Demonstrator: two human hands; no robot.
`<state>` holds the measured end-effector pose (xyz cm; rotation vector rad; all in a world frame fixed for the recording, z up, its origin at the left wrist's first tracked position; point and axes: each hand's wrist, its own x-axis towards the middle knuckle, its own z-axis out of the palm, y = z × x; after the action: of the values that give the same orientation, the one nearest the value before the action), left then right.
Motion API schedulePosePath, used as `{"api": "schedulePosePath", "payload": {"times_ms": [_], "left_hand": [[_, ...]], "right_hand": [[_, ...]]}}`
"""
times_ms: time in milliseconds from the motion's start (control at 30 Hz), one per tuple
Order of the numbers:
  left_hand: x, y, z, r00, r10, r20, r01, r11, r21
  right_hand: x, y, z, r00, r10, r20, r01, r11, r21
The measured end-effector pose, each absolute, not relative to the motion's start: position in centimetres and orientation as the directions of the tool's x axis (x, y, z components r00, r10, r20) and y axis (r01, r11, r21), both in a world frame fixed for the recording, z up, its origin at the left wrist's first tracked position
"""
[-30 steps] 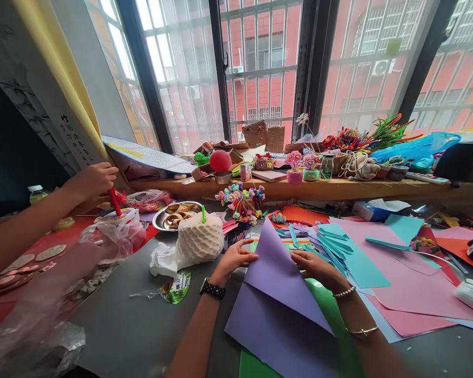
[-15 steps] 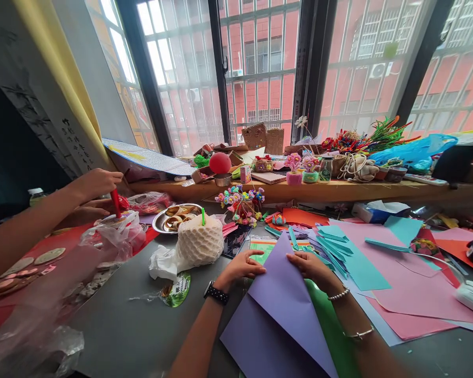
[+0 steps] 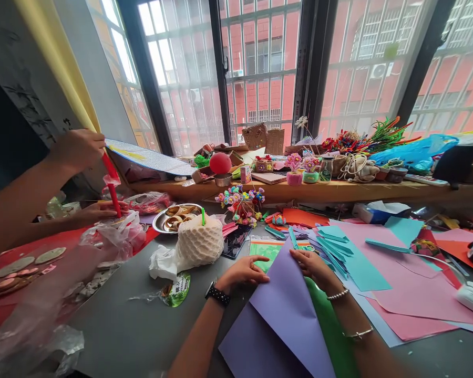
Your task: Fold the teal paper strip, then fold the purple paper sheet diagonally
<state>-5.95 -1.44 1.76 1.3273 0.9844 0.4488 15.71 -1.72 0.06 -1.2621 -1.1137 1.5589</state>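
A large sheet of purple paper [image 3: 287, 310], folded over on itself, stands tilted between my hands with its pointed corner up. My left hand [image 3: 246, 272], with a black watch on the wrist, pinches the sheet's left edge. Close to the tip, my right hand [image 3: 315, 266] holds the other edge between thumb and fingers; two bracelets circle that wrist. Under the purple paper lies a green sheet [image 3: 327, 320]. Just beyond my hands are several turquoise paper strips [image 3: 333, 247] and a flat plastic packet [image 3: 260, 245].
A coconut in white foam netting [image 3: 201, 242] stands left of my hands, by a metal plate [image 3: 160, 227]. Pink sheets [image 3: 429, 291] spread at the right. At the left, another person's hand [image 3: 76, 149] lifts a red strip [image 3: 111, 170]. Crafts crowd the windowsill [image 3: 197, 195].
My hands and the purple paper have shifted slightly, the paper's tip dropping a little. The other person's upper hand has risen to the left, drawing the red strip longer.
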Motion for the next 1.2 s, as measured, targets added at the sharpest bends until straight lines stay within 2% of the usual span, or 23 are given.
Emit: {"api": "schedulePosePath", "payload": {"times_ms": [1200], "left_hand": [[-6.05,-1.31,1.48,0.547,0.777,-0.311,0.258,0.198,0.946]], "right_hand": [[15.70,-1.97,0.37,-0.147,0.965,-0.219,-0.029,-0.226,-0.974]]}}
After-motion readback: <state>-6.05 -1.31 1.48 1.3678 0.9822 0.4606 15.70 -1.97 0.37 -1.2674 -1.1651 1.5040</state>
